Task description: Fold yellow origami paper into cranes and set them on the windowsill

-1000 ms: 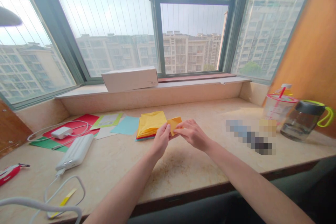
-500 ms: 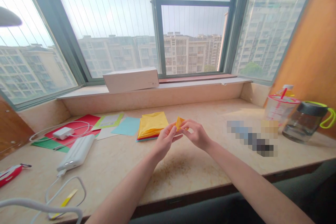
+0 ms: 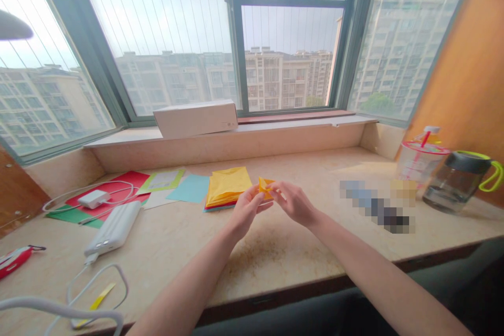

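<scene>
A small folded piece of orange-yellow paper (image 3: 263,185) is held up between my two hands, above the counter. My left hand (image 3: 247,207) pinches its left side with thumb and fingers. From the right, my right hand (image 3: 293,202) grips the other side with its fingertips. The fingers cover part of the paper, so its full shape is hidden. Just left of my hands lies a stack of yellow paper (image 3: 230,184), with red and blue sheets showing beneath it.
Left of the stack lie a light blue sheet (image 3: 191,189), a red sheet (image 3: 134,181), a white charger (image 3: 94,198) and a power bank (image 3: 114,231) with cables. A white box (image 3: 197,119) rests on the sill. At right stand a dark-lidded bottle (image 3: 452,184) and a lidded cup (image 3: 417,165) with a straw.
The folded paper has turned and shifted slightly left in my fingers. My right hand has moved a little left with it. Both hands still hold the paper.
</scene>
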A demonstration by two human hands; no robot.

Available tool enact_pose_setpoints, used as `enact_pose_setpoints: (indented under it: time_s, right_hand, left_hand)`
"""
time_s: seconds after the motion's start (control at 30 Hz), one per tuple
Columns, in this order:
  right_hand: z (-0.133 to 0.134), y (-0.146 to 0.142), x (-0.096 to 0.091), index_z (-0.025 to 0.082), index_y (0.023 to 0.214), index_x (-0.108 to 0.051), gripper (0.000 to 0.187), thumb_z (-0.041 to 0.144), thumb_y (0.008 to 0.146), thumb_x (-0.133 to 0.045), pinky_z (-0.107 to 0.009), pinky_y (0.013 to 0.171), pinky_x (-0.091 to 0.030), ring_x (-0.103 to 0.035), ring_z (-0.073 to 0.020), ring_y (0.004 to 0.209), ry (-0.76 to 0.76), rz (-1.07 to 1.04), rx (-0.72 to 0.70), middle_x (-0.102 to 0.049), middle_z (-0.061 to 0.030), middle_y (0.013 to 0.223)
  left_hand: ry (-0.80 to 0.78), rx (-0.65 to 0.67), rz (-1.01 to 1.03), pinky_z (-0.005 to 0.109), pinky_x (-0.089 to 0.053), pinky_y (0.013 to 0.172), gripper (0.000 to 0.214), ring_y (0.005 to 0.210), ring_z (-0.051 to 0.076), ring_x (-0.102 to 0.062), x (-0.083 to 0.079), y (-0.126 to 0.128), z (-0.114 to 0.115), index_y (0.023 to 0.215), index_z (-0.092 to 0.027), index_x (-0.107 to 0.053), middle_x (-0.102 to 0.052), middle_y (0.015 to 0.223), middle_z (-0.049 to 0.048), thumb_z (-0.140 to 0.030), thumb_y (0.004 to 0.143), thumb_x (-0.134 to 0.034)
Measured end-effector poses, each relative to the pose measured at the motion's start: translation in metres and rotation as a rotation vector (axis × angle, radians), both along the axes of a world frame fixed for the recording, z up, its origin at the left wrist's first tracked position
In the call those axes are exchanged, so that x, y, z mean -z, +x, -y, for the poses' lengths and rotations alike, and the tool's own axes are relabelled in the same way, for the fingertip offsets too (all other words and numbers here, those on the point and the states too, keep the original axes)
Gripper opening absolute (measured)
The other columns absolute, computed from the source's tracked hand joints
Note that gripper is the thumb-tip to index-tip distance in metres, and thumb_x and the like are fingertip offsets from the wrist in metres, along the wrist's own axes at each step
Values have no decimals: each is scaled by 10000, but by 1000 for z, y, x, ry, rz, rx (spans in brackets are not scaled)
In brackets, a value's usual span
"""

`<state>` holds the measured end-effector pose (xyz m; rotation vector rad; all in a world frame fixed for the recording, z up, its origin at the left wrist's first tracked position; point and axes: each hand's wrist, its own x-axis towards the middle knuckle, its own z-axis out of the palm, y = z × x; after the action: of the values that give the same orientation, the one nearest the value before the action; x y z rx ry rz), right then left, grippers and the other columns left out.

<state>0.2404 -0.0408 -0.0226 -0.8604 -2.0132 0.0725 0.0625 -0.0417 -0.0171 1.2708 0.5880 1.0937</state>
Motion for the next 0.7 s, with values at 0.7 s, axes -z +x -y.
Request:
enact_pose_setpoints:
  time_s: [0.7]
  right_hand:
    - [7,-14,-2,205,972,-587,83,251,912,-555,-435,867,-427,-584,-284,1006,235,214,296,-633,-133,1179]
  left_hand:
    - [343,-280,-250,364,-449,960,460,1036,211,-611,13,0,-8,1231,-218,-615,-699,1111,69,-204,774,-666]
